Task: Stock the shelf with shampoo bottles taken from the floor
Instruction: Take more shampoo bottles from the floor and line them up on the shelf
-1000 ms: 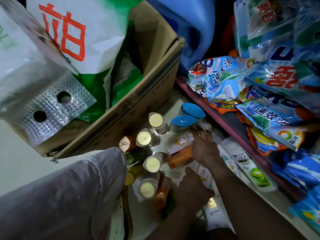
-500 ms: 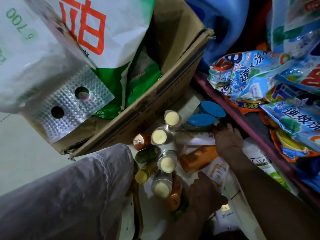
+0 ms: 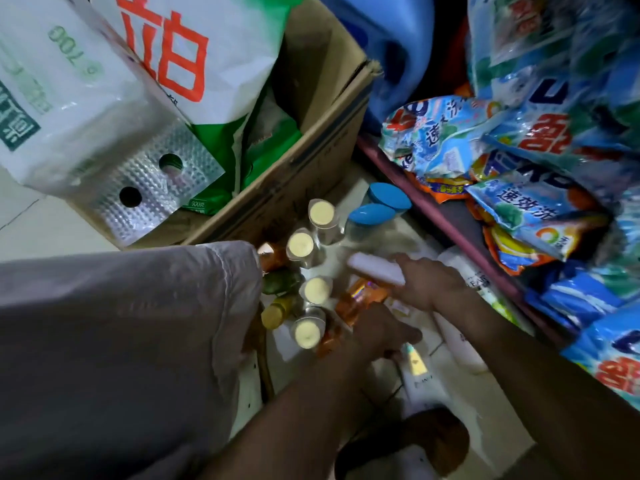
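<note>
Several shampoo bottles lie and stand on the floor (image 3: 491,403) between a cardboard box and the low shelf (image 3: 450,233). My right hand (image 3: 429,282) grips a white bottle (image 3: 374,268) lying on its side, and the motion blurs it. My left hand (image 3: 377,327) sits just below an orange bottle (image 3: 360,296), over the top end of a white bottle with a yellow label (image 3: 417,372). Its fingers hide what they do. Clear bottles with cream caps (image 3: 317,289) stand upright to the left.
An open cardboard box (image 3: 311,174) holding white-and-green bags stands at the left. Two blue-lidded jars (image 3: 374,213) stand by the shelf edge. Detergent packets (image 3: 519,209) crowd the shelf. A blue jug (image 3: 388,46) is behind. My grey-trousered knee (image 3: 121,341) fills the lower left.
My right hand has drawn back from the blue-lidded jars and taken hold of the white bottle. My left hand stays on the bottles. The view has shifted slightly.
</note>
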A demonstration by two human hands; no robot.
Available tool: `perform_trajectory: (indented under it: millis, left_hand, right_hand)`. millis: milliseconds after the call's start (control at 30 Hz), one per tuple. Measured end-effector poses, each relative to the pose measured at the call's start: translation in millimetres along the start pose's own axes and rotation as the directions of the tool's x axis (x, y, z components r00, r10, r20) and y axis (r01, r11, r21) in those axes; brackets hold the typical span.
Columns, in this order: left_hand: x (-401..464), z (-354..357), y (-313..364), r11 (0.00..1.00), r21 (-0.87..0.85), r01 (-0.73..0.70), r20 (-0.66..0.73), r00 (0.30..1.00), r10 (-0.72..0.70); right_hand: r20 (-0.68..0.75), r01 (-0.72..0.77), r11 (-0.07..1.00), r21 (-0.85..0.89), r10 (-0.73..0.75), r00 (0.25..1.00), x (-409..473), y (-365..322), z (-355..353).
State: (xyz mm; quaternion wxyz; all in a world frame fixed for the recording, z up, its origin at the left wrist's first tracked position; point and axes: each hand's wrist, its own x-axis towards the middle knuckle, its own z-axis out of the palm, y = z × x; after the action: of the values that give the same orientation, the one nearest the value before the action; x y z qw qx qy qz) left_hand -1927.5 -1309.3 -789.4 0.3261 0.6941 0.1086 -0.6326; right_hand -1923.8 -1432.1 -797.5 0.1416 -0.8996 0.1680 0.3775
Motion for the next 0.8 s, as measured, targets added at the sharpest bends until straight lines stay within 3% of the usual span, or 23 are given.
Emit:
perform_trajectory:
  millis: [100, 267, 433, 600, 733, 800]
  left_hand:
    - [-24, -7, 2, 0.999, 0.003, -0.046, -0.008, 0.999, 0.046]
    - [-87, -22, 3, 0.957, -0.024, -0.289, 0.034, 0.957, 0.290]
    - [-153, -23, 19, 0.889, -0.221, -0.400, 0.044, 0.907, 0.419]
    - [-221, -21, 47, 0.763, -0.298, -0.573, 0.047, 0.790, 0.611]
    - [-267, -23, 72, 0.651, -0.353, -0.672, 0.082, 0.671, 0.737]
    - [-284, -25, 86, 0.588, -0.330, -0.738, 0.092, 0.595, 0.798]
  right_hand:
    - [0.025, -0.070, 0.991, 0.110, 0.067, 0.997, -40, -8, -32]
    - [-0.033, -0.103, 0.968, 0.227, 0.113, 0.993, -133, -16, -98]
    - [-0.266, -0.100, 0.926, 0.364, 0.206, 0.942, -239, -27, -139]
    - [-0.398, 0.057, 0.735, 0.676, 0.298, 0.868, -343, -36, -162]
    - [-0.530, 0.214, 0.638, 0.740, 0.356, 0.770, -404, -36, -182]
    - [-0.603, 0.261, 0.632, 0.730, 0.415, 0.681, -418, -37, -194]
